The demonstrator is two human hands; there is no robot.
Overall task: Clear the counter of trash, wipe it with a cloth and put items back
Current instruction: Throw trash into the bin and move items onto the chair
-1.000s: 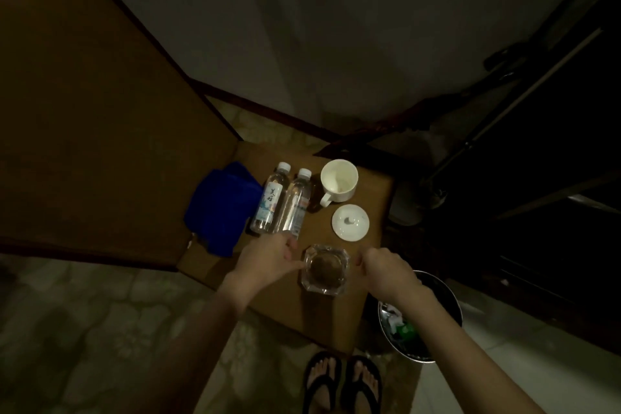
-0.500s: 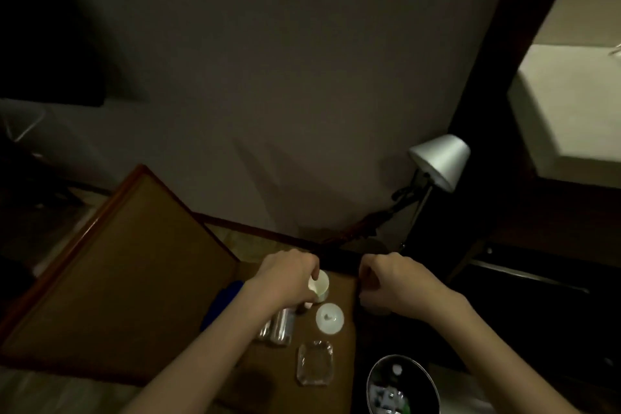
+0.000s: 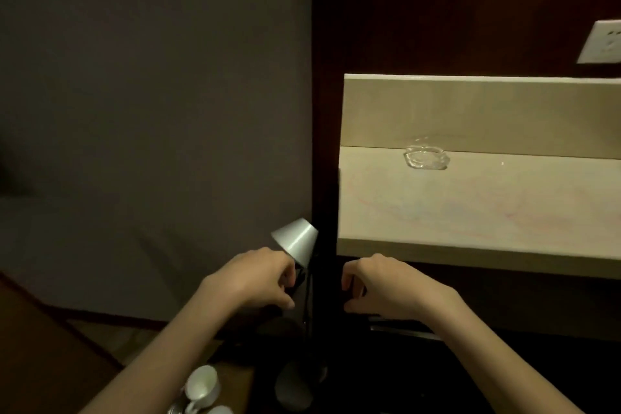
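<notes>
A pale counter [image 3: 470,212] fills the right half of the view, with a clear glass ashtray [image 3: 426,159] at its back edge against the low backsplash. My left hand [image 3: 255,279] and my right hand [image 3: 383,282] hover in front of me below the counter's front edge, fingers loosely curled, holding nothing. At the bottom left a white cup [image 3: 201,386] stands on the small wooden table [image 3: 235,383], only partly in view.
A desk lamp with a silver shade [image 3: 295,240] stands between my hands and the dark vertical post [image 3: 324,144]. A white wall socket [image 3: 601,42] sits on the dark panel at upper right. A grey wall fills the left.
The view has swung up and to the right, from the small table to the pale counter. Both hands have left the table and risen, holding nothing.
</notes>
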